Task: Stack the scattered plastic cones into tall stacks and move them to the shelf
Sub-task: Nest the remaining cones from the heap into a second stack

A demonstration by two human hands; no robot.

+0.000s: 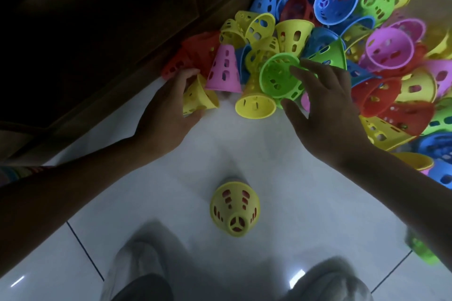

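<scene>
Down here, we are kneeling over the white tiled floor (171, 178), taking the heap of cones (342, 44) as our landmark.

Left hand (168, 107): we are curling its fingers round a small yellow cone (199, 96) lying on its side at the heap's left edge, just beside a pink cone (223, 69) that is standing upright.

Right hand (325, 110): we are pinching a green cone (278, 76) at the heap's near edge — fingers lying over its open rim, thumb (293, 110) underneath, its mouth facing us.

Heap: red, yellow, blue, pink and green cones are lying tumbled together, filling the upper right.

Yellow cone on the near side (255, 102): it is resting on the floor just beside the green one, touching the heap's front.

Started stack (234, 208): a yellow cone with red showing through its slots is standing well apart from the heap — toward us, between our arms.

Dark wooden furniture (122, 32): it is running along the heap's left side.

Knees (146, 276): blurred, they are showing farthest from the heap.
</scene>
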